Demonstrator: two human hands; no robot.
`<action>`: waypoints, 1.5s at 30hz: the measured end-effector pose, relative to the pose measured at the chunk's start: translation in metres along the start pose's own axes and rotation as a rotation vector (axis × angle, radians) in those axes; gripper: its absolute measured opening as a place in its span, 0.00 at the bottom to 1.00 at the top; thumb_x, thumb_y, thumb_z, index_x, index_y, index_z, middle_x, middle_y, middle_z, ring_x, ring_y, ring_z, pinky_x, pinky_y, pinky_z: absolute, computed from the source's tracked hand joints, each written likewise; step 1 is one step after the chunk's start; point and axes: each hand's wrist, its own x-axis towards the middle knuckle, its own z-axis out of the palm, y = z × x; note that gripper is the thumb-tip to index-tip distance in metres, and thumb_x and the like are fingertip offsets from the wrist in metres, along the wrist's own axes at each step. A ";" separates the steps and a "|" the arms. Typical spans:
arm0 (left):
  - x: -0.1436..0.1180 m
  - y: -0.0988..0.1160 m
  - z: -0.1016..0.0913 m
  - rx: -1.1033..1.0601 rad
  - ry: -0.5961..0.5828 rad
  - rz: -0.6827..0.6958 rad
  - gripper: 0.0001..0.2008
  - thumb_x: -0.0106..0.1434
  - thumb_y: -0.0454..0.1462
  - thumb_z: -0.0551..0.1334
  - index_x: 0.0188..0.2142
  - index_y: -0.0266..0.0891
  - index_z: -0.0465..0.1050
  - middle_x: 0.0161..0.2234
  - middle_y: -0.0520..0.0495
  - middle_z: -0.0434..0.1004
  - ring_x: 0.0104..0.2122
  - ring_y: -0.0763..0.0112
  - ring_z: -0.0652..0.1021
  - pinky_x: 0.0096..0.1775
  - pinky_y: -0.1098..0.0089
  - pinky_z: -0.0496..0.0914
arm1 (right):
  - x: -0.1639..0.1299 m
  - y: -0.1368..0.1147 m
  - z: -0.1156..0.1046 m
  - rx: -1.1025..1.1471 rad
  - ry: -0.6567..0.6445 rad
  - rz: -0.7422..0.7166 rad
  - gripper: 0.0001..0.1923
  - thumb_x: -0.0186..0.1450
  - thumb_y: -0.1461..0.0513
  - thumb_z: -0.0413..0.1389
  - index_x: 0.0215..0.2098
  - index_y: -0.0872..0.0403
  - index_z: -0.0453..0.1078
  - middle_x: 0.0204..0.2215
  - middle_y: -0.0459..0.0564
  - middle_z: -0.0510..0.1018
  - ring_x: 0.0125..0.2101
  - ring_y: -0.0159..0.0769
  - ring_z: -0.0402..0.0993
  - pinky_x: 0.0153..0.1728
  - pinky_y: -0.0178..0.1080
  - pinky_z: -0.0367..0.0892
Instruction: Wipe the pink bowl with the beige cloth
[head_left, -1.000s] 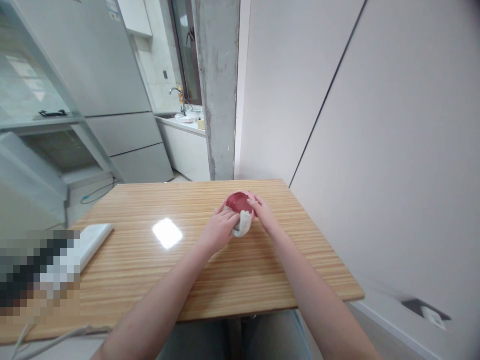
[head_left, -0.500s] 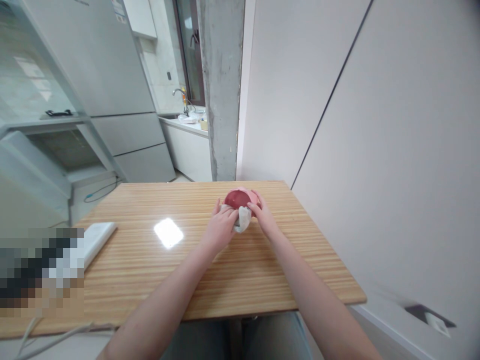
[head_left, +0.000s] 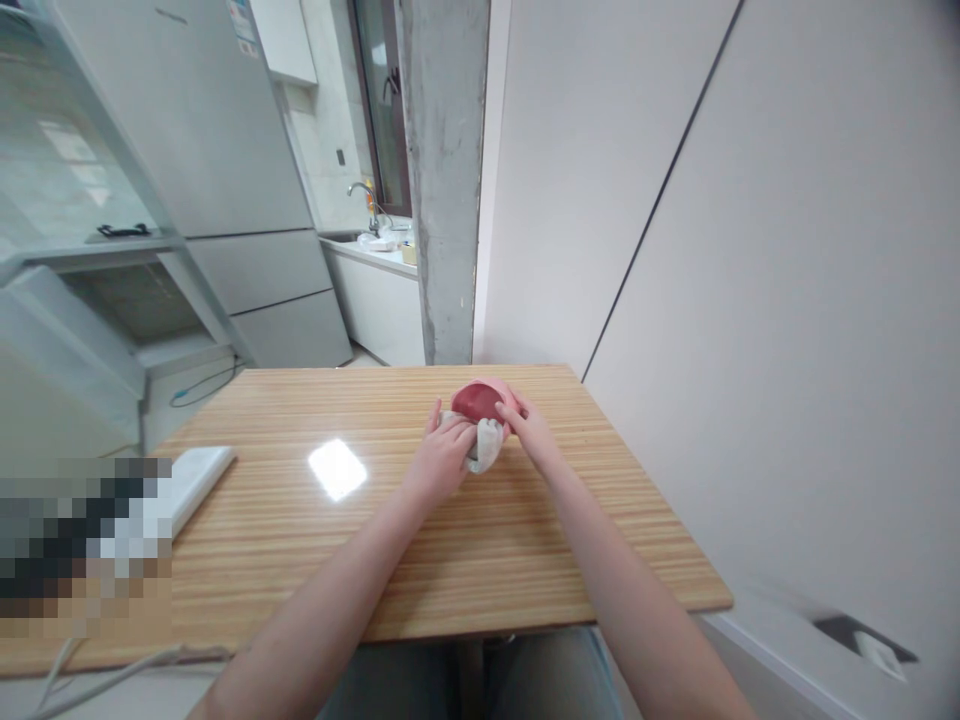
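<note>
Compared with one second ago, more of the paler outer wall is shown along the top and right of the pink bowl (head_left: 478, 402), and a finger of the left hand (head_left: 441, 458), laid close against the bowl then, is now raised clear to the left of it. The bowl is kept between the two hands over the far part of the table (head_left: 300, 560), its opening tilted towards the camera (whether its base is touching the tabletop cannot be told). The cloth (head_left: 488, 442) is held bunched under the left hand's curled fingers at the near rim, with a loose fold left hanging towards the table. The bowl's right side is gripped by the right hand (head_left: 532, 430), its thumb laid over the rim and its fingers partly hidden. A rounded, smooth form is shown by the bowl, deep red inside and lighter pink outside; the cloth is soft, whitish and crumpled. The tabletop is striped with straight, tan wood-like grain and is glossy enough for a bright, four-sided reflection (head_left: 337, 469) to be thrown back. Beyond it, a rough grey pillar (head_left: 450, 200) is met by smooth, pale wall panels (head_left: 600, 150).
</note>
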 end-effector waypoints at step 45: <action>-0.002 -0.012 0.002 -0.117 -0.057 -0.013 0.14 0.55 0.34 0.60 0.43 0.41 0.69 0.44 0.46 0.75 0.50 0.62 0.72 0.63 0.47 0.42 | 0.009 0.020 -0.006 -0.066 -0.096 -0.012 0.21 0.57 0.55 0.55 0.47 0.51 0.71 0.48 0.49 0.76 0.51 0.41 0.68 0.57 0.48 0.57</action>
